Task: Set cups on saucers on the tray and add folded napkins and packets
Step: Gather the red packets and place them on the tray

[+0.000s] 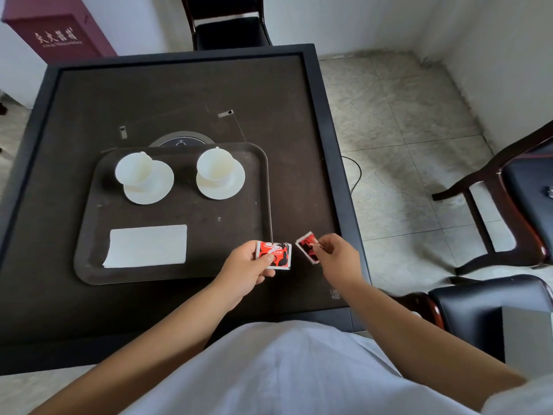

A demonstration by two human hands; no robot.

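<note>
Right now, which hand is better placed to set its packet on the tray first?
Probably the left hand. Its red packet sits right at the tray's near right rim, while the right hand pinches its packet farther out over the table.

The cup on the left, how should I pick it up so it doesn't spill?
Take the left cup by its rim, coming straight down from above. It stands upright on its saucer with the wide mouth open upward, and no handle is visible, so a grip across opposite sides of the rim looks safest.
</note>
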